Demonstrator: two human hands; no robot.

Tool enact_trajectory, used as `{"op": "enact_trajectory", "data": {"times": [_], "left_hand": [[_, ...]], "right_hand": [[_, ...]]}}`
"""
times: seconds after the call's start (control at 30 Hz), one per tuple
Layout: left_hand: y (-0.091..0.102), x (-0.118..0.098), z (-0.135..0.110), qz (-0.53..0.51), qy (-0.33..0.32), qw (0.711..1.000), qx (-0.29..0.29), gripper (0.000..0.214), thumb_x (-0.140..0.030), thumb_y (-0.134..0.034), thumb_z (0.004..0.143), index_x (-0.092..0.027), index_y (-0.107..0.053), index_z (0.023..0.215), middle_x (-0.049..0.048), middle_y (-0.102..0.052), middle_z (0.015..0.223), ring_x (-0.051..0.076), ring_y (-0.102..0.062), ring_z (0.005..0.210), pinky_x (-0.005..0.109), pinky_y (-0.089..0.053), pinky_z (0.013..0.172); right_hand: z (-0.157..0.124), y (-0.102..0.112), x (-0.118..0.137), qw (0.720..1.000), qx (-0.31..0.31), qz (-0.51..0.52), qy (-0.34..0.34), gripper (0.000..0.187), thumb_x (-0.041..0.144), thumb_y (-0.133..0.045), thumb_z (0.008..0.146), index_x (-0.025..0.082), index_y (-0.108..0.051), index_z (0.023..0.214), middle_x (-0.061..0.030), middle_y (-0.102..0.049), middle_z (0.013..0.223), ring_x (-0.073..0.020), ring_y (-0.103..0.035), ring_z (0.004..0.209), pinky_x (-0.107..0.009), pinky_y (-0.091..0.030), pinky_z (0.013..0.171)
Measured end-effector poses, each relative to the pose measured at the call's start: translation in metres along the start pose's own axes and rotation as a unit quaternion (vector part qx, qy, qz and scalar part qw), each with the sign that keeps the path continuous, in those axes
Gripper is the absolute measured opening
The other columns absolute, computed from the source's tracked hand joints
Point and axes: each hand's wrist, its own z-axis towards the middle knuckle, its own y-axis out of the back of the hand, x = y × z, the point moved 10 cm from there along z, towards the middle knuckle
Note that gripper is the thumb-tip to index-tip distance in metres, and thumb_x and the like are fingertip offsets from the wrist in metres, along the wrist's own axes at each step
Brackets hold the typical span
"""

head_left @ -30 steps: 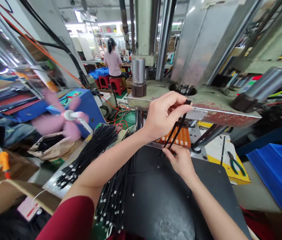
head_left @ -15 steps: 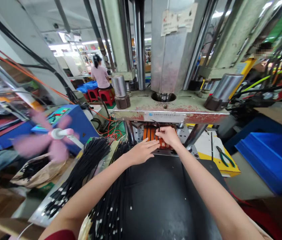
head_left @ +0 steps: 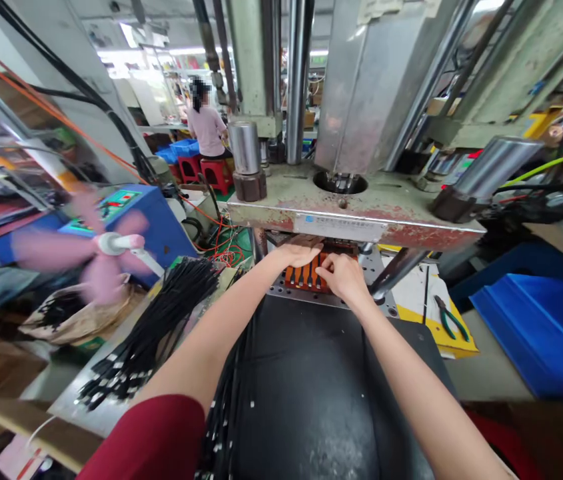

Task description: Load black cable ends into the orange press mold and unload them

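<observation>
Both hands are reaching under the rusty press plate [head_left: 356, 217] and resting on the orange mould [head_left: 306, 277], which is sitting on a perforated metal base [head_left: 384, 267] at the far edge of the black mat [head_left: 321, 380]. The left hand [head_left: 297, 255] is lying palm down across the mould's far side, fingers spread flat and holding nothing that shows. The right hand [head_left: 344, 277] is curling over the mould's right end, its fingers [head_left: 325, 263] bent narrow onto the slots; whether they are pinching a cable end cannot be told, since the hand is covering that spot. Dark cable ends are sitting in the slots of the mould between the two hands.

Room above the hands is tight: the press plate is hanging just over them, and a slanting steel rod [head_left: 394, 273] is crossing just beside the right wrist. The mat nearer the person is giving open space.

A bundle of black cables [head_left: 154, 327] is lying to the left on the desk [head_left: 78, 400], with more cables partly hidden under the left arm. Green-handled pliers [head_left: 450, 319] are lying on a yellow sheet to the right, near a blue bin [head_left: 536, 333] that is cut off by the frame edge. A pink fan [head_left: 94, 250] is spinning, blurred. Another person is sitting far behind.
</observation>
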Motion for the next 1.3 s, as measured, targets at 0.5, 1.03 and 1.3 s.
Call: {"op": "enact_trajectory", "data": {"times": [0.5,1.03,1.3], "left_hand": [[-0.068,-0.119,-0.133,0.03,-0.212,0.976,-0.045,0.032,-0.041,-0.046,0.092,-0.014,-0.06,0.1,0.0118,-0.06,0.102,0.026,-0.055,0.102,0.039,-0.045,0.086],[-0.028,-0.115,-0.126,-0.38,-0.119,0.917,-0.004,0.013,-0.023,-0.044,0.091,-0.017,-0.047,0.08,-0.0035,-0.051,0.07,0.01,-0.047,0.063,0.022,-0.035,0.06],[0.036,-0.151,-0.129,-0.469,-0.185,0.861,-0.062,0.016,-0.025,-0.048,0.091,-0.015,-0.059,0.098,0.0003,-0.052,0.085,0.006,-0.051,0.062,0.019,-0.042,0.058]], "right_hand": [[-0.145,-0.002,-0.082,0.992,-0.027,-0.114,-0.048,0.042,0.039,-0.051,0.09,0.01,-0.054,0.12,-0.0125,-0.059,0.092,-0.0253,-0.057,0.081,-0.034,-0.044,0.07],[-0.219,0.071,-0.177,0.972,-0.12,-0.086,-0.18,0.051,0.052,-0.031,0.092,0.018,-0.062,0.069,-0.0133,-0.064,0.07,-0.0274,-0.061,0.066,-0.035,-0.04,0.058],[-0.176,0.099,-0.011,0.96,-0.067,0.269,0.042,0.036,0.037,-0.043,0.096,0.019,-0.059,0.069,-0.0005,-0.062,0.068,-0.0133,-0.055,0.056,-0.024,-0.041,0.058]]}}
